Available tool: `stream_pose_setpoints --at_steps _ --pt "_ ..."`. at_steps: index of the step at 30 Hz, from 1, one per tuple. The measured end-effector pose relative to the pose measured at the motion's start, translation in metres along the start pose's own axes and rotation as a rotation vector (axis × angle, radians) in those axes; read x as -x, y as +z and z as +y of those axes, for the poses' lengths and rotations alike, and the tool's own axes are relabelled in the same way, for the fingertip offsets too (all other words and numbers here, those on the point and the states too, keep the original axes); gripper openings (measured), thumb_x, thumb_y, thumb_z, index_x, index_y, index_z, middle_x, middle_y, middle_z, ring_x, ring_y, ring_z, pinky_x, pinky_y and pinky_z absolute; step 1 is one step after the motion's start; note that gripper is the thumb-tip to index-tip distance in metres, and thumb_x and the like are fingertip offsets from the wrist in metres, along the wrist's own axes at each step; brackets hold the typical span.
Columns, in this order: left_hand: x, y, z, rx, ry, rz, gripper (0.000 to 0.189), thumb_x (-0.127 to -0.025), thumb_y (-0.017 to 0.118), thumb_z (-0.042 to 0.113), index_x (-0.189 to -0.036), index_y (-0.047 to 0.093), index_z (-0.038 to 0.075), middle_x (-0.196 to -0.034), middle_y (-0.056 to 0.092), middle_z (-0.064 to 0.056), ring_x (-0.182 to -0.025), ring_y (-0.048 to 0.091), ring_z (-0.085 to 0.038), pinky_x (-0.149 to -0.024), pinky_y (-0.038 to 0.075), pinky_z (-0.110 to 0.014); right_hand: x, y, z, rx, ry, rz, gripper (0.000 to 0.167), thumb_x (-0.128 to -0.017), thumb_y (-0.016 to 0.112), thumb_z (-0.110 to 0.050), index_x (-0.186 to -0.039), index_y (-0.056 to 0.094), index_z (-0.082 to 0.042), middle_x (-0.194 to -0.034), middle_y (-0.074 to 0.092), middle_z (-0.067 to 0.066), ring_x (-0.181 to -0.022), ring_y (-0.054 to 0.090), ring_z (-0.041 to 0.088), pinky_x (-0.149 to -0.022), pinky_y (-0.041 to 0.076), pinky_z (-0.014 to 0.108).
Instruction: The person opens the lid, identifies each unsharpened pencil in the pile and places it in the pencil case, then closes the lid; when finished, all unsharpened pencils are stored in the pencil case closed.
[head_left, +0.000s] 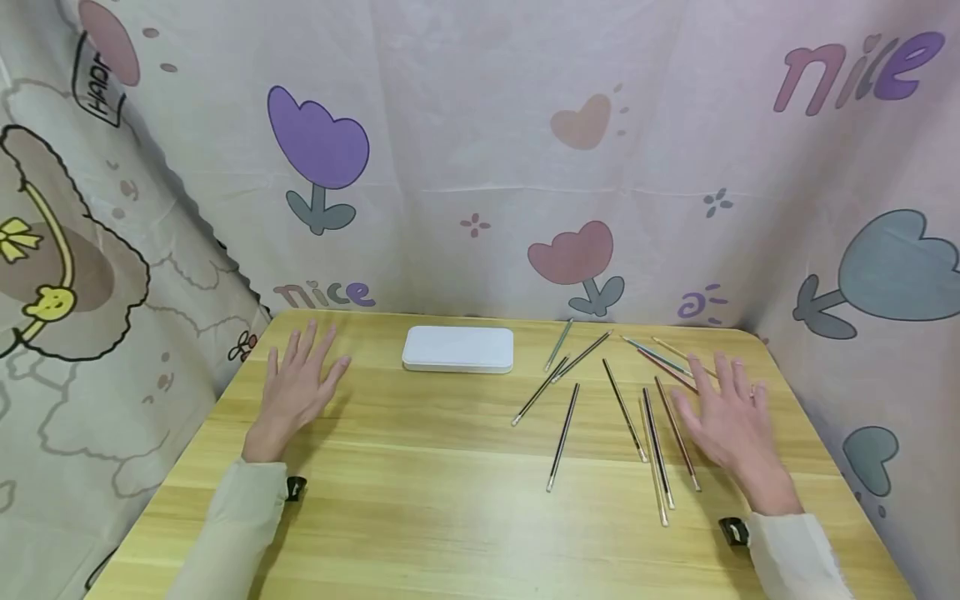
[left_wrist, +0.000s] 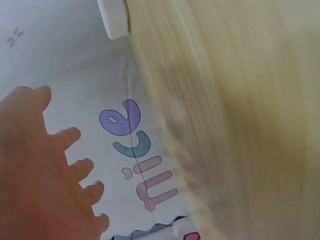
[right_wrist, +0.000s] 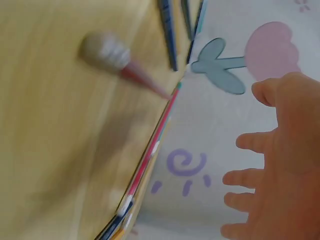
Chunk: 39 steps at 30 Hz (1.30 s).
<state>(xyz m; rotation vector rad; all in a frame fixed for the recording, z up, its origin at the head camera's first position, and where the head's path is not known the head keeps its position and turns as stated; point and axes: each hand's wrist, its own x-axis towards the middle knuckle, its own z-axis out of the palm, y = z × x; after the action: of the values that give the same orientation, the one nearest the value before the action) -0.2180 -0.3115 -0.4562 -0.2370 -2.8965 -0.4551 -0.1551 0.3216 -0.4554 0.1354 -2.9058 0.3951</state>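
Observation:
My left hand point(head_left: 298, 392) is at the table's left side with fingers spread, holding nothing. To its right, near the back edge, lies a white flat case point(head_left: 458, 350) with rounded corners. My right hand point(head_left: 731, 417) is at the right side, its fingers also spread and nothing in its grip. Its fingertips overlap the ends of a red pencil point(head_left: 666, 370) and a blue-green pencil point(head_left: 656, 354) in the head view. Just left of that hand lie a dark red pencil point(head_left: 677, 433) and a black pencil point(head_left: 658, 448). In the right wrist view a red pencil point(right_wrist: 155, 137) lies beyond the fingers.
More pencils are scattered between the case and my right hand, among them a green one point(head_left: 558, 344) and a black one point(head_left: 563, 437). The wooden table point(head_left: 420, 517) ends at a printed curtain point(head_left: 450, 150) behind, with more curtain at both sides.

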Motion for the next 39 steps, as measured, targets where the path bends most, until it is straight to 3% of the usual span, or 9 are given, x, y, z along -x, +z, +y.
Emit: stream_pose_setpoints --at_steps 5,11,15,23,29,32,36,39 --pt "-0.001 0.004 0.007 0.118 0.009 -0.005 0.070 -0.109 0.034 0.052 -0.164 0.022 0.010 -0.169 0.002 -0.022 -0.152 0.006 -0.049 -0.114 0.000 -0.074 -0.009 0.001 -0.026 -0.079 -0.069 0.073 0.070 -0.106 0.048 -0.044 -0.162 0.027 -0.008 -0.162 0.018 0.035 -0.144 0.019 0.059 -0.108 0.014 0.078" --pt "-0.008 0.018 0.019 0.459 0.029 0.039 0.064 -0.111 0.041 0.040 -0.161 0.026 0.003 -0.166 0.016 -0.027 -0.150 0.016 -0.050 -0.115 0.011 -0.072 -0.029 0.021 -0.070 -0.341 -0.158 0.146 0.067 -0.102 0.064 -0.031 -0.158 0.037 -0.008 -0.156 0.036 0.028 -0.137 0.037 0.054 -0.101 0.033 0.077" --pt "-0.014 0.028 0.031 0.658 -0.025 0.038 0.063 -0.110 0.044 0.040 -0.161 0.028 0.006 -0.166 0.023 -0.023 -0.148 0.026 -0.049 -0.116 0.021 -0.066 -0.045 0.036 -0.096 -0.500 -0.172 0.127 0.064 -0.102 0.065 -0.028 -0.157 0.039 -0.008 -0.153 0.042 0.024 -0.133 0.045 0.047 -0.104 0.038 0.069" --pt "-0.036 0.043 0.055 0.926 -0.095 -0.032 0.059 -0.110 0.049 0.027 -0.159 0.029 0.000 -0.164 0.025 -0.025 -0.147 0.031 -0.045 -0.118 0.027 -0.055 -0.078 0.065 -0.145 -0.821 -0.144 -0.027 0.062 -0.103 0.064 -0.022 -0.156 0.038 -0.005 -0.154 0.041 0.024 -0.133 0.048 0.047 -0.110 0.040 0.057" --pt "-0.045 0.032 0.074 0.989 -0.154 -0.082 0.057 -0.109 0.051 0.017 -0.157 0.030 -0.006 -0.163 0.024 -0.029 -0.148 0.029 -0.045 -0.118 0.028 -0.054 -0.108 0.084 -0.172 -0.980 -0.074 -0.081 0.059 -0.102 0.064 -0.019 -0.154 0.040 -0.004 -0.153 0.041 0.025 -0.135 0.047 0.046 -0.111 0.041 0.049" --pt "-0.049 0.031 0.078 0.999 -0.167 -0.099 0.058 -0.108 0.052 0.017 -0.157 0.030 -0.006 -0.162 0.025 -0.031 -0.148 0.028 -0.046 -0.118 0.028 -0.054 -0.118 0.094 -0.182 -1.008 -0.015 -0.127 0.061 -0.102 0.064 -0.020 -0.155 0.039 -0.005 -0.155 0.039 0.024 -0.137 0.047 0.042 -0.111 0.041 0.048" --pt "-0.053 0.039 0.080 1.012 -0.179 -0.133 0.061 -0.106 0.056 0.014 -0.156 0.030 -0.008 -0.158 0.029 -0.035 -0.147 0.031 -0.047 -0.118 0.028 -0.052 -0.125 0.108 -0.189 -0.999 0.045 -0.187 0.065 -0.102 0.066 -0.021 -0.157 0.037 -0.005 -0.157 0.039 0.022 -0.138 0.047 0.040 -0.109 0.043 0.050" --pt "-0.057 0.056 0.075 1.010 -0.174 -0.137 0.061 -0.105 0.060 0.014 -0.155 0.034 -0.007 -0.156 0.036 -0.033 -0.145 0.035 -0.045 -0.119 0.029 -0.049 -0.127 0.119 -0.191 -1.005 0.067 -0.208 0.065 -0.100 0.067 -0.019 -0.156 0.038 -0.003 -0.153 0.043 0.024 -0.136 0.048 0.040 -0.108 0.044 0.051"
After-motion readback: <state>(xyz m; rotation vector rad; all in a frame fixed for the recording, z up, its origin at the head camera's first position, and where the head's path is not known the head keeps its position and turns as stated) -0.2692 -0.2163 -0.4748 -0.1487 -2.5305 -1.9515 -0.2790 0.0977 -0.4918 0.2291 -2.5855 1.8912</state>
